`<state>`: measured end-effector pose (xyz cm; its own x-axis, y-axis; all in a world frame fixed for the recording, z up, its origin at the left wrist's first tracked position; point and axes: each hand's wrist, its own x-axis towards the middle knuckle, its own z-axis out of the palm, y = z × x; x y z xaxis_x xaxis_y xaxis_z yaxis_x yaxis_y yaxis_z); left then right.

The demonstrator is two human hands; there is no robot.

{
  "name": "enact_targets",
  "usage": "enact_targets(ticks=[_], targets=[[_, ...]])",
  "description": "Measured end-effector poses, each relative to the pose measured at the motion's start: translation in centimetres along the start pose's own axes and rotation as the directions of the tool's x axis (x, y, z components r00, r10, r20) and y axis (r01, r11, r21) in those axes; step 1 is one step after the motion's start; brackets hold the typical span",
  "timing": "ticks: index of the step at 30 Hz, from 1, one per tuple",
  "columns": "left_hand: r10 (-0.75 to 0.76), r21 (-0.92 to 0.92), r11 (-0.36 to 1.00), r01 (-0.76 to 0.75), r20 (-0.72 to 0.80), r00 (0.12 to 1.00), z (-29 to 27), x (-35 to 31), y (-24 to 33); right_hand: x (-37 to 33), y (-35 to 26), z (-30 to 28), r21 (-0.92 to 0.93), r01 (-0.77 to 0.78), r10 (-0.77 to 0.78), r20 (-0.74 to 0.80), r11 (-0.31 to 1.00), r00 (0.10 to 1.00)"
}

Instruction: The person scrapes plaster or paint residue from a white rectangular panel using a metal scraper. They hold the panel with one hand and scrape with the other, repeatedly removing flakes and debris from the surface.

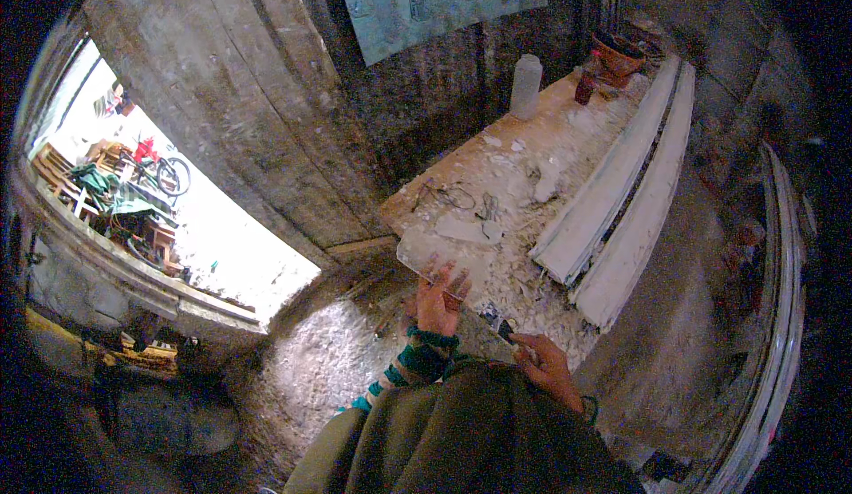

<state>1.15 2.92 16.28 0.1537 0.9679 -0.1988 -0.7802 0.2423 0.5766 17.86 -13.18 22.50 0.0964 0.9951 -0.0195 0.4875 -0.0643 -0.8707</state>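
Note:
My left hand [437, 303] reaches over the near left corner of the workbench. Its fingers are stretched and spread against a pale, flat slab [415, 251] at the bench's edge. To the right, my right hand [544, 365] is closed around a small hand tool [505, 328] with a dark part and a short, light tip. That tip points left, toward the left hand, close to the bench's near edge. Its exact kind is too small to make out. White shavings and crumbs [524, 294] cover the bench just beyond both hands.
Two long pale boards [612, 192] lie along the bench's right side. Farther back stand a whitish plastic bottle [526, 86], a red cup [585, 87] and an orange-brown bowl [617, 57]. Dark cord [453, 197] lies on the wooden workbench [426, 183]. A bright doorway [222, 245] opens at left.

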Motion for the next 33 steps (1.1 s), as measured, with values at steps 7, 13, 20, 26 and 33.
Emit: enact_targets(ticks=[7,13,20,26,33], targets=[[-0.088,-0.071,0.994,0.088,0.007,0.996,-0.7,-0.2,-0.3,0.1,-0.2,0.8,0.114,0.036,-0.031,-0.045,0.993,0.999],[-0.206,-0.019,0.978,0.207,0.008,0.978,-2.6,0.1,0.2,0.2,0.0,0.0,0.193,-0.165,0.157,0.056,0.967,0.986],[-0.243,0.163,0.959,0.232,0.051,0.969,-5.2,0.7,-0.5,1.0,3.3,-0.1,0.069,-0.042,0.058,-0.249,0.997,0.967],[-0.514,0.509,0.769,0.387,0.132,0.847,-7.2,4.4,-4.1,1.0,4.7,-1.6,0.414,-0.240,0.372,-0.275,0.878,0.886],[-0.454,0.788,0.575,0.221,0.082,0.887,-10.9,12.1,-11.7,0.6,2.1,-1.1,0.269,-0.150,0.231,-0.303,0.951,0.925]])
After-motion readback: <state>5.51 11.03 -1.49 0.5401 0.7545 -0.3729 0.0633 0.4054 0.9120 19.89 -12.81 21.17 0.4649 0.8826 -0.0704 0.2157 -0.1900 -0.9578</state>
